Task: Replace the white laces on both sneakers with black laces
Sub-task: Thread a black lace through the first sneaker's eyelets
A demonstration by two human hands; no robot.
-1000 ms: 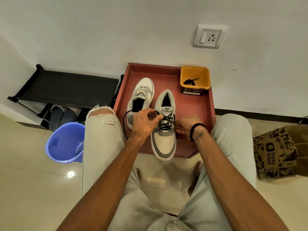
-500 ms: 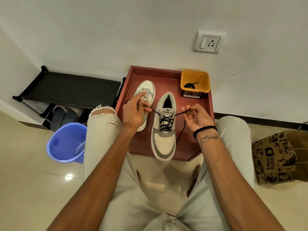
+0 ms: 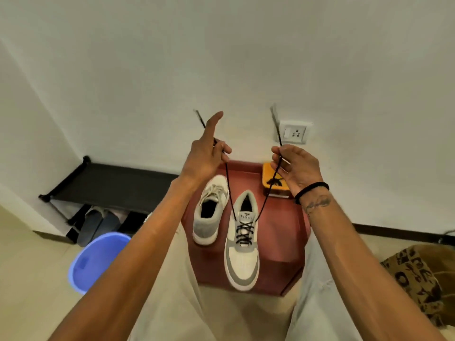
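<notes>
Blue bucket (image 3: pixel 98 262) at lower left, beside a black shoe rack (image 3: pixel 118 183). Left hand (image 3: pixel 205 156) raised at centre, fingers (image 3: pixel 222 150) pinching one end of the black lace (image 3: pixel 227 185), index finger pointing up. White-laced sneaker (image 3: pixel 210 212) and black-laced sneaker (image 3: pixel 243 244) side by side on the red surface (image 3: pixel 283 237) below. Right hand (image 3: pixel 295 168), fingers pinching the other lace end. Orange box (image 3: pixel 267 173) behind it.

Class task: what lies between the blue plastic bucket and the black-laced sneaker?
In the head view, the white-laced grey-and-white sneaker on the red tray, and the person's left forearm crossing in front.
</notes>
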